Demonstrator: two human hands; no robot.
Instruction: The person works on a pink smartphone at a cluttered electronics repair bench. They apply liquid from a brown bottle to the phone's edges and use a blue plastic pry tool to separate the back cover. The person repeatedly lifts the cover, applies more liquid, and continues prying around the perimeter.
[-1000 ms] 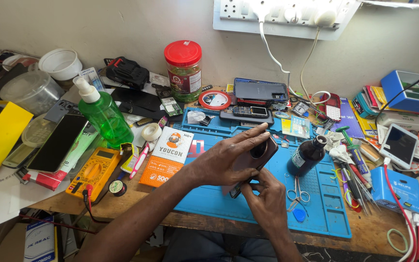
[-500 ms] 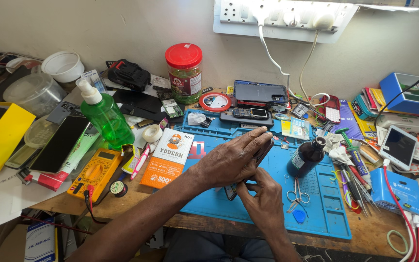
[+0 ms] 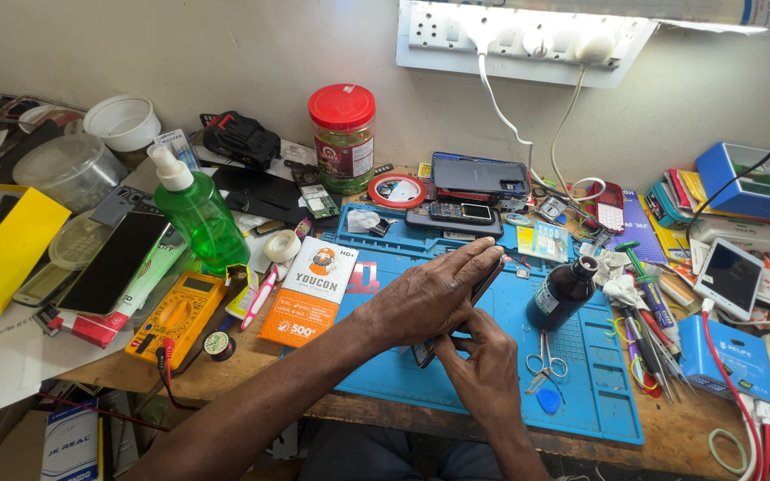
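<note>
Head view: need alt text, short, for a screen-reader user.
A person's left hand and right hand grip a dark phone over a blue work mat on a cluttered bench. Around it sit a green pump bottle, a yellow multimeter, a red-lidded jar, small scissors and a dark glass bottle.

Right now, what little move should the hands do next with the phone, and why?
Probably lay the phone flat on the blue mat. The left hand covers it from above and the right hand pinches its lower edge, so it hangs tilted in the air, hard to work on.
</note>
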